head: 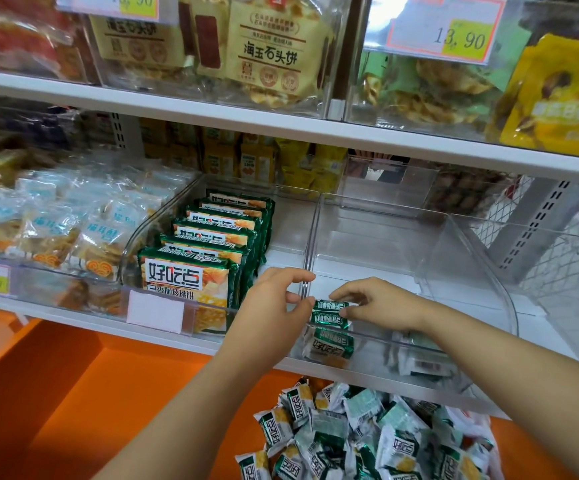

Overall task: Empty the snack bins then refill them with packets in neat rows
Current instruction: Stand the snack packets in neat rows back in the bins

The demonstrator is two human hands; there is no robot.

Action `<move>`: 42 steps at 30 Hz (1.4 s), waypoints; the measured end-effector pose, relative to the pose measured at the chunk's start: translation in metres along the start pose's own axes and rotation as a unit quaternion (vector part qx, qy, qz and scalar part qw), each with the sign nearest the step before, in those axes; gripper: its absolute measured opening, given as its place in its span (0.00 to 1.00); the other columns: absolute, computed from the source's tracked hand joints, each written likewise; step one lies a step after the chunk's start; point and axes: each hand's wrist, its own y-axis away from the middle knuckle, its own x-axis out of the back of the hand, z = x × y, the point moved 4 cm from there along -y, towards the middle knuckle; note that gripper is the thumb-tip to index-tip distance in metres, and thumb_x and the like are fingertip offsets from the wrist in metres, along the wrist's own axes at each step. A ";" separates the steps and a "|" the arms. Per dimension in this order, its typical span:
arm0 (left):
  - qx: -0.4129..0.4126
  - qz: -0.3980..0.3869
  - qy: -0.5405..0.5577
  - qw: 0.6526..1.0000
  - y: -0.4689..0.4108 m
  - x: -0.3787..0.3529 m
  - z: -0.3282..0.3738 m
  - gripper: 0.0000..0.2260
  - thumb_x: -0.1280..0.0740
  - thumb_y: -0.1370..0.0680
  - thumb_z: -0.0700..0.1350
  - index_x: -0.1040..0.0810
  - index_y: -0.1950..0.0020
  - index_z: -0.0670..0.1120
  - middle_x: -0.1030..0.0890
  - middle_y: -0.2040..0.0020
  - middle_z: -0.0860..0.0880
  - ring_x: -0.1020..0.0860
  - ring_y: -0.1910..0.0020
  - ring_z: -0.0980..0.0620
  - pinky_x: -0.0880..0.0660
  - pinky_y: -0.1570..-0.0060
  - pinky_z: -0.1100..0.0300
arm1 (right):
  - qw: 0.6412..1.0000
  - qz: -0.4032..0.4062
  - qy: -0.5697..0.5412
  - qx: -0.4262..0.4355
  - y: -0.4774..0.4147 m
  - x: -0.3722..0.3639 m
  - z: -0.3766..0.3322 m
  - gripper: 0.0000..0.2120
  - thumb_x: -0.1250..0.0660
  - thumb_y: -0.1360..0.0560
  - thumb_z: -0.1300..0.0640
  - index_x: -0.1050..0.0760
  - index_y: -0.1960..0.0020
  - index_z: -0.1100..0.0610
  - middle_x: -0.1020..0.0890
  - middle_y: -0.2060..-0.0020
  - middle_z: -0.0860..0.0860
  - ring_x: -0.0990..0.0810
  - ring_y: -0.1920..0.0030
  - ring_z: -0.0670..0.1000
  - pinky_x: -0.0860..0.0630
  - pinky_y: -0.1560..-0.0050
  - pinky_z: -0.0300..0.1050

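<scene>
Small packets (329, 311) sit in the front left corner of the right bin (378, 251), right against the wall it shares with the left bin (149, 230); three green-and-white ones visible, stacked front to back; rest of that bin's floor is bare apart from a blurred packet low behind the front wall.

Your right hand (381, 303) reaches into the bin from the right; fingers bent, thumb and fingertips pinching the top edge of the rearmost small packets.

Your left hand (274, 303) is at the shared wall; fingers curled, index hooked near the wall's top edge, thumb tip at the left end of the stack; can't tell whether it grips the packets, the wall, or just steadies.

Left bin holds large packets (191, 271), same green print, standing upright in one neat row front to back; blank white label (156, 311) on its front.

Below the shelf (73, 323), a loose pile (367, 434) of the same small packets lies on an orange surface (73, 393).

Further left, a bin of pale blue packets (73, 220), jumbled.
</scene>
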 end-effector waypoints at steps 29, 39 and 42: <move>-0.009 0.004 -0.016 1.000 -0.001 -0.001 -0.003 0.12 0.36 0.21 0.44 0.26 0.39 0.56 0.28 0.42 0.55 0.25 0.53 0.63 0.32 0.61 0.80 | 1.000 0.008 0.019 0.009 0.008 0.009 -0.001 0.16 0.32 0.24 0.57 0.24 0.36 0.54 0.21 0.39 0.47 0.24 0.44 0.42 0.30 0.41 0.34; -0.012 0.002 -0.026 1.000 -0.001 -0.003 -0.003 0.11 0.35 0.21 0.45 0.30 0.44 0.60 0.28 0.42 0.56 0.25 0.52 0.63 0.31 0.62 0.77 | 0.999 -0.046 0.012 0.002 0.010 0.006 -0.003 0.16 0.31 0.27 0.66 0.22 0.41 0.54 0.18 0.50 0.48 0.19 0.50 0.46 0.24 0.42 0.42; -0.014 0.000 -0.030 0.999 -0.001 -0.003 -0.004 0.12 0.35 0.21 0.45 0.30 0.44 0.61 0.29 0.41 0.56 0.25 0.52 0.62 0.31 0.61 0.77 | 0.999 -0.035 -0.014 0.000 0.012 0.005 -0.005 0.18 0.30 0.29 0.68 0.21 0.41 0.56 0.18 0.54 0.47 0.20 0.54 0.45 0.24 0.49 0.34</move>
